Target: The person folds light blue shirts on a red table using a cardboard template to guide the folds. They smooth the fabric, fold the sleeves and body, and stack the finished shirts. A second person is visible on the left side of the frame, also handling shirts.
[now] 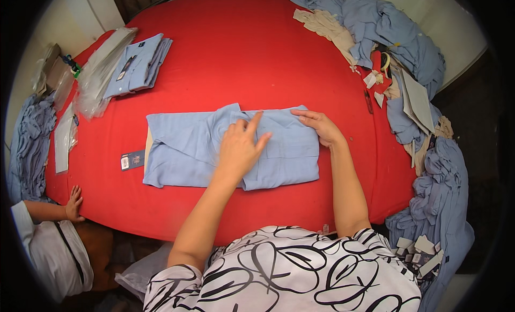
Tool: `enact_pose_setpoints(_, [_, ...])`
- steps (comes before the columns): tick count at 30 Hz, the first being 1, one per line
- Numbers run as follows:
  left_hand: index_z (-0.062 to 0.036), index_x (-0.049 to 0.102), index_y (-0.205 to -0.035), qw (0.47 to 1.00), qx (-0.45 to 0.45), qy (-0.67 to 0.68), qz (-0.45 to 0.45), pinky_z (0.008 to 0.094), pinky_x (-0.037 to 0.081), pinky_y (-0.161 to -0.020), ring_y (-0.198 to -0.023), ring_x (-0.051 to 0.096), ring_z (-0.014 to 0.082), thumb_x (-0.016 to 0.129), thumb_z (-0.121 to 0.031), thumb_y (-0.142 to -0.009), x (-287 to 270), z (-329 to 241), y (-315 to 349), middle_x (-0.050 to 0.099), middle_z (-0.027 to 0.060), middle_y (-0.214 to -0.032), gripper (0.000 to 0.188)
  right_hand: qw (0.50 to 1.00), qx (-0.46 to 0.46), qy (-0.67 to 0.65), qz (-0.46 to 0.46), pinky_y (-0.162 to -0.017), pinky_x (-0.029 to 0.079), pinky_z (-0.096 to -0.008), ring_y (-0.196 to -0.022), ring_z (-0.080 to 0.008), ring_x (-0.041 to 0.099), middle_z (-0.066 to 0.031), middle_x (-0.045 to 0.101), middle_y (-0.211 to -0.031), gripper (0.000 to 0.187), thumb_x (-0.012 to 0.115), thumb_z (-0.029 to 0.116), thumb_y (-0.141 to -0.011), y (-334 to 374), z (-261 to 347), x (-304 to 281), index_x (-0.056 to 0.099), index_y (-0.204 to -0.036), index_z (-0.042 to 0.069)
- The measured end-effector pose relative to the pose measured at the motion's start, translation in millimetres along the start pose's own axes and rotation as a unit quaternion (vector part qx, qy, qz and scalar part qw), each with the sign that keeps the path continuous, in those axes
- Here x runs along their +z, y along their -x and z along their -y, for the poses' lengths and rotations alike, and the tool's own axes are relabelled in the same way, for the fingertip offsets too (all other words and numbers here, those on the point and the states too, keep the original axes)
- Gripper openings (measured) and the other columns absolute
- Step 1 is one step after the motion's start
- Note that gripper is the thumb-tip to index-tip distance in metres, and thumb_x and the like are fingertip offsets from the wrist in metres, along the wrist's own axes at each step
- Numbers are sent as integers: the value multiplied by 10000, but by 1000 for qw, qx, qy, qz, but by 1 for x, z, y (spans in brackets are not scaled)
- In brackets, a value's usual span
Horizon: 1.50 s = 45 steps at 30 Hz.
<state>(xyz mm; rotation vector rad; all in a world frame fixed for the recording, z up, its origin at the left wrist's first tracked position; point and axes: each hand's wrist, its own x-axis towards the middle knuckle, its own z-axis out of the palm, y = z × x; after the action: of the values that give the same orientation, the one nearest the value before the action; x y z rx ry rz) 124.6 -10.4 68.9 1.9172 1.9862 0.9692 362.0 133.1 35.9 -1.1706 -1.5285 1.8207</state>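
Note:
A light blue garment, apparently a shirt (188,151), lies folded into a long rectangle on the red-covered table (225,60). A strip of beige shows at its left end, and a dark hang tag (132,160) with a white label sticks out there. My left hand (240,143) rests on the middle of the cloth, fingers spread and index pointing to the far edge. At the far right corner, my right hand (321,127) lays its stretched fingers over the cloth. Part of its thumb is hidden.
At the far left sit folded blue shirts (140,65) beside clear plastic bags (102,70). Heaps of blue garments (397,22) and white cards (417,100) line the right edge. A small pair of snips (368,101) lies there. Another person's hand (74,204) touches the near left edge.

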Motion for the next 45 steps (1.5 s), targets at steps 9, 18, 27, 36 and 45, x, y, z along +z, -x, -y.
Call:
enact_pose_setpoints(9, [-11,599,-1327,995,36,-68,-65,456,413,-974,-1111,542,318,726,-353,-853,44,41,-8,593,144,-1257,598,985,-18,-161,-66,-1092,389,-319,-1255,-187,523,-116,524,-1428,499,592,78,-961,5,-19,12,500,-1449,38])
enact_pose_setpoints(18, [-10,420,-1483,987,63,-105,103,600,129,-1193,-1485,209,427,702,-651,-793,5,50,38,323,249,-1559,983,999,-2,-52,-6,-994,461,-302,-1184,-177,551,-127,509,-1410,684,653,-13,-830,73,-16,7,422,-1473,-23])
enact_pose_setpoints(27, [50,443,-1420,947,-80,300,82,408,470,-987,-1190,579,335,790,-435,-813,-22,-55,32,574,243,-1304,851,988,-136,-34,59,-816,464,-261,-836,-108,534,-25,578,-886,638,559,-36,-841,89,60,100,462,-1470,14])
enact_pose_setpoints(36, [22,665,-1174,934,-47,353,11,311,538,-822,-967,635,111,687,-83,-921,-103,35,23,710,60,-1056,275,907,-207,-264,253,-1040,456,-389,-1376,-387,458,-176,160,-1649,846,549,-34,-880,60,76,165,131,-1605,96])
enact_pose_setpoints(45, [3,657,-1205,939,-292,-164,-81,437,501,-934,-1073,637,349,700,-194,-876,-149,225,56,646,213,-1182,386,987,27,-118,104,-978,515,-410,-1264,-321,542,-228,324,-1564,588,531,56,-961,46,10,168,335,-1509,-29])
